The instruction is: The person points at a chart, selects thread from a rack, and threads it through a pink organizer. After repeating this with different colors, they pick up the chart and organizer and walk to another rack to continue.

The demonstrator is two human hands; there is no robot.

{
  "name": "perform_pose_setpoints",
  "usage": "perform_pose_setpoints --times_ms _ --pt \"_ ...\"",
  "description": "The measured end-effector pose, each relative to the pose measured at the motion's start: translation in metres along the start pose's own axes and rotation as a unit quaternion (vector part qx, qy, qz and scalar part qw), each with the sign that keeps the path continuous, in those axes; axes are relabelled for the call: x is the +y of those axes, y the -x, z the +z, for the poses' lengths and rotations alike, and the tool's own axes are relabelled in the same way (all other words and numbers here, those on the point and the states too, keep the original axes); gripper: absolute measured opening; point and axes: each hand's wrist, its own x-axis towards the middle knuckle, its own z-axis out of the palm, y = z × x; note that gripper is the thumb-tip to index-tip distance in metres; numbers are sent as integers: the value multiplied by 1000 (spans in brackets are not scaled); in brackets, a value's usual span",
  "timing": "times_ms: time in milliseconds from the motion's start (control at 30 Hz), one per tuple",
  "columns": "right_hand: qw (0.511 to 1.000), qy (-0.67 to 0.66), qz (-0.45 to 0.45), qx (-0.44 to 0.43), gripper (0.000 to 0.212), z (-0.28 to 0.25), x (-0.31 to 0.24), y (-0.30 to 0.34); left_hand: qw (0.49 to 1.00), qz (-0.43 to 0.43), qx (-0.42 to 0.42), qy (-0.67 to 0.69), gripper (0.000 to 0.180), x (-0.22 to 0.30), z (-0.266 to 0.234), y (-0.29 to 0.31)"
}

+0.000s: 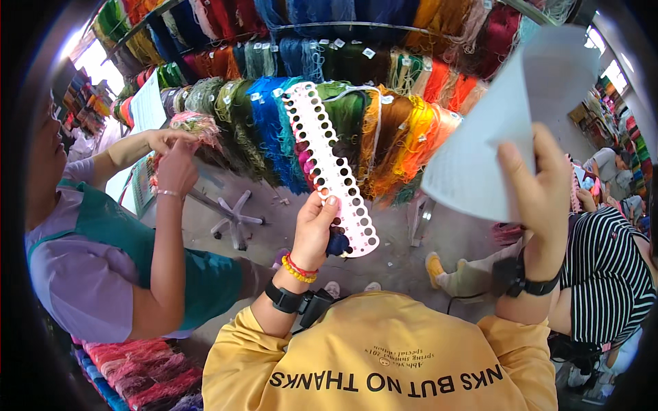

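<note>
A long white thread card (317, 127) with a row of round holes along each long edge is in my left hand (314, 229). The thumb presses on its face near the lower end, and the other fingers are behind it. Dark blue thread (337, 244) shows by the fingers, and magenta thread (303, 159) hangs along the card's left edge. Raised at the right, my right hand (538, 178) grips a curled white paper sheet (473, 147) between thumb and fingers. The sheet is blurred by motion, and its far part bends over to the right.
Racks of hanging thread skeins (267, 130) in many colours cross the scene ahead. At the left a co-worker in a green apron (103, 226) handles pinkish threads (195, 127). Another person in a striped top (610, 274) sits close at the right. A wheeled stand base (236, 218) is on the floor.
</note>
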Motion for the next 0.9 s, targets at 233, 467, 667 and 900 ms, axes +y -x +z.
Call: perform_pose_setpoints --times_ms 233,467,667,900 --pt "992 -46 8 -119 33 52 -2 40 956 -72 -38 281 10 32 -22 10" --pt "943 -106 55 -310 40 79 6 74 947 -147 -84 271 8 25 -14 2" --pt "923 -252 172 -234 14 101 16 89 953 -162 -64 250 10 15 -1 5" --pt "950 -173 215 -149 15 88 13 77 934 -268 -203 -123 45 27 -21 23"
